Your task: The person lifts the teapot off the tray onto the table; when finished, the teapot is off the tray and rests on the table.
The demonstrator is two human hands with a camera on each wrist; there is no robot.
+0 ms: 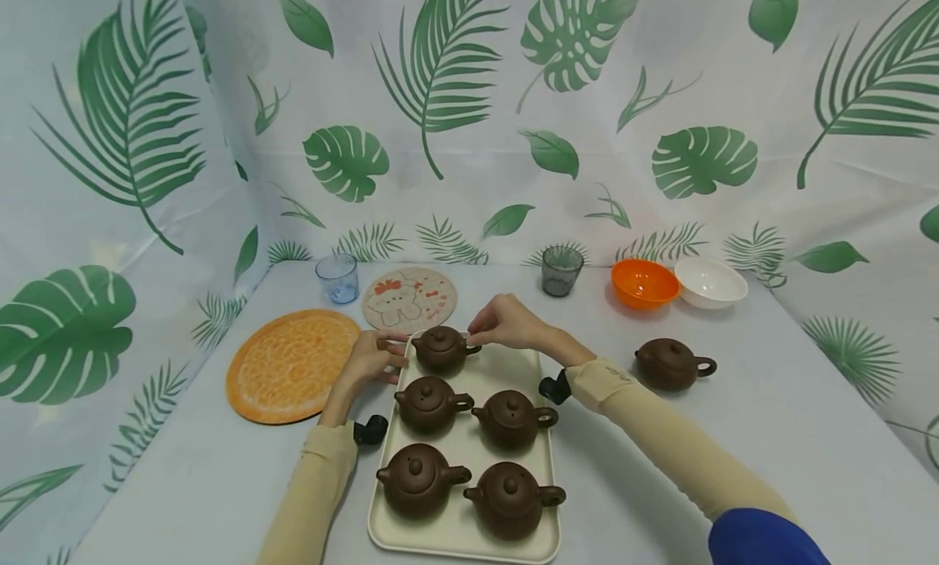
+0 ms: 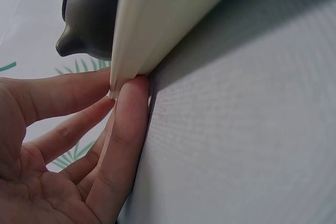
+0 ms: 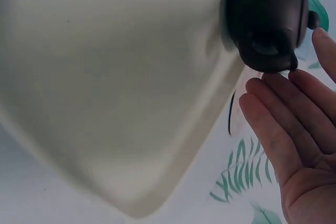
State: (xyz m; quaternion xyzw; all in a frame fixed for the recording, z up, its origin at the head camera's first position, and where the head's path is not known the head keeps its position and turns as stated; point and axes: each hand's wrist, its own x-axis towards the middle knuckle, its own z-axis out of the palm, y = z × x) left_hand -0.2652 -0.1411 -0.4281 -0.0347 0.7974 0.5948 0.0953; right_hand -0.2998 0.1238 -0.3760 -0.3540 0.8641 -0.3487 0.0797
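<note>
At the tray's (image 1: 539, 467) far end on the desk (image 1: 770, 434), I see the top teapot (image 1: 443, 349) sitting between my hands. Left hand (image 1: 374, 359), fingers straight, touches the tray's far-left corner, just left of the pot's spout. Right hand (image 1: 504, 322) hovers at the handle, fingers relaxed, gripping nothing. Spout-to-handle axis runs left to right; the right hand is nearer.

White leaf-print curtains (image 1: 469, 100) enclose a pale grey table (image 1: 770, 434).
</note>
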